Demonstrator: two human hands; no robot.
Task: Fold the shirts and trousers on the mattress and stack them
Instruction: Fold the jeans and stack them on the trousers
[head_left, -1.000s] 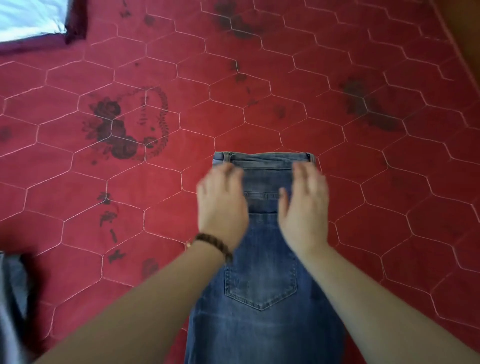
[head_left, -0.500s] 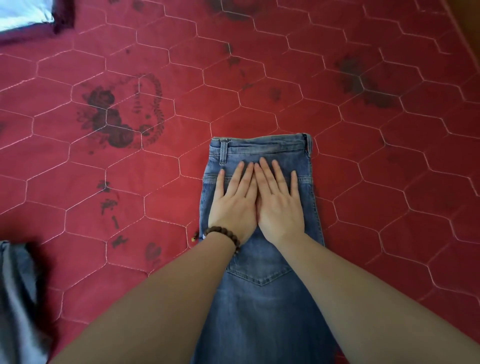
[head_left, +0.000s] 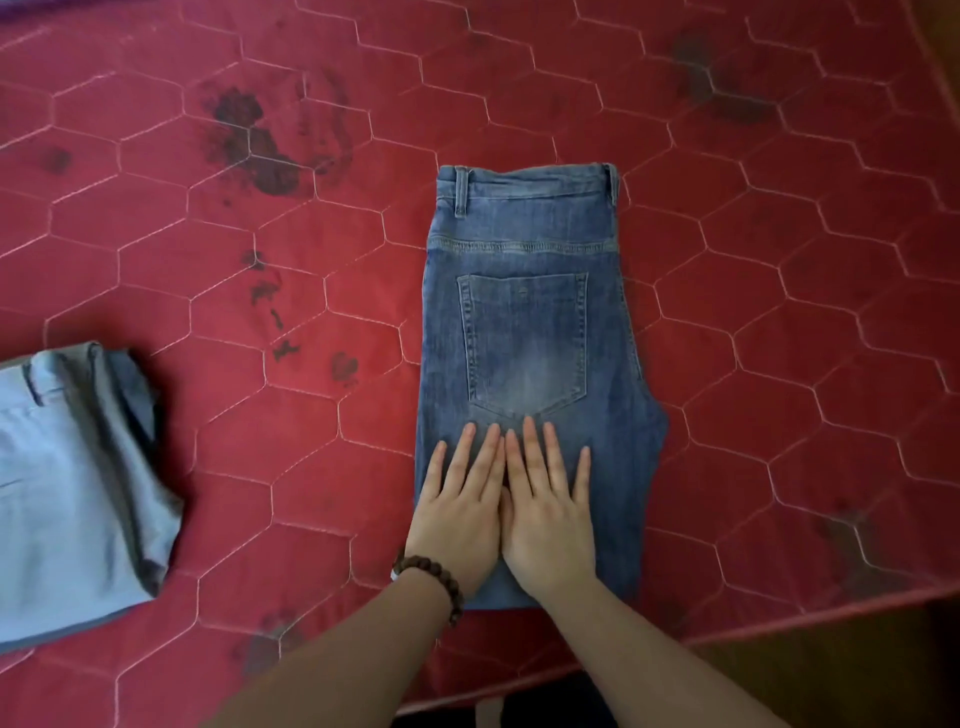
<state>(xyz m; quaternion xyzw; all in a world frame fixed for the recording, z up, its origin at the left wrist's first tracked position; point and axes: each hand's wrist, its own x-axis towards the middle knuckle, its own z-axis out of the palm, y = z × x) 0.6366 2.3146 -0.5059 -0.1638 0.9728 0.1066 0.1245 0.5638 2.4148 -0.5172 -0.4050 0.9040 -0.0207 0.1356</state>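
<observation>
At lower centre of frame, left hand and right hand flat, fingers straight, pressing jeans on mattress. Risk: uneven pressing could shift layers, spoiling fold. Grey trousers folded at left.

The blue jeans lie flat on the red quilted mattress, folded lengthwise, with the back pocket facing up. The waistband is at the end far from the mattress's near edge, and the lower part reaches almost to that edge. The denim is faded around the pocket. Well apart from the jeans, toward the left side of the mattress, lies a folded light grey garment, also flat; its fold looks thick, with darker layers showing at its right side.
</observation>
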